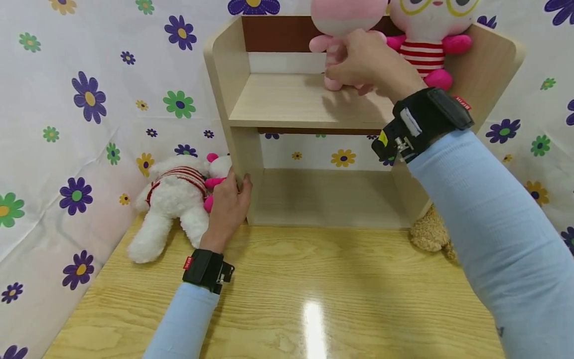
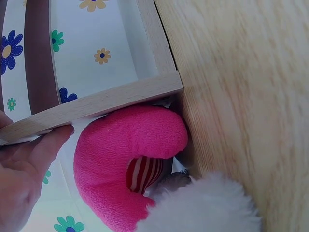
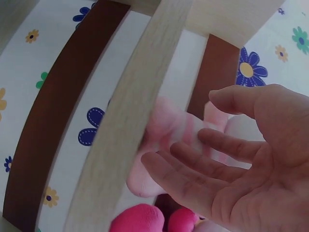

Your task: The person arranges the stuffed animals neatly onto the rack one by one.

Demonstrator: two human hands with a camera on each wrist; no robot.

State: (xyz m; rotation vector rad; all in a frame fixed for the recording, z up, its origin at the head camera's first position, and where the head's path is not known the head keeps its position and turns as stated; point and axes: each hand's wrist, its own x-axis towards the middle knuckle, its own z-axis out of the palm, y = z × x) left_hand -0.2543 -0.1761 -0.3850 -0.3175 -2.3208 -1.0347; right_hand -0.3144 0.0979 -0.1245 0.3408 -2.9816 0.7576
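A wooden two-tier shelf stands on the table. My left hand grips the front edge of its left side panel, with digits on both faces of the board. On the upper tier sits a pink plush toy with a striped body. My right hand is in front of that toy's body; the right wrist view shows its fingers loosely extended and the thumb apart. Whether they touch the toy is unclear. Right of it sits a plush toy with yellow glasses and a red-striped shirt.
Left of the shelf, a fluffy white plush with a striped top leans on the wall. Between it and the shelf is a white-and-pink plush. A brown fluffy toy shows by the shelf's right side. Flowered cloth hangs behind.
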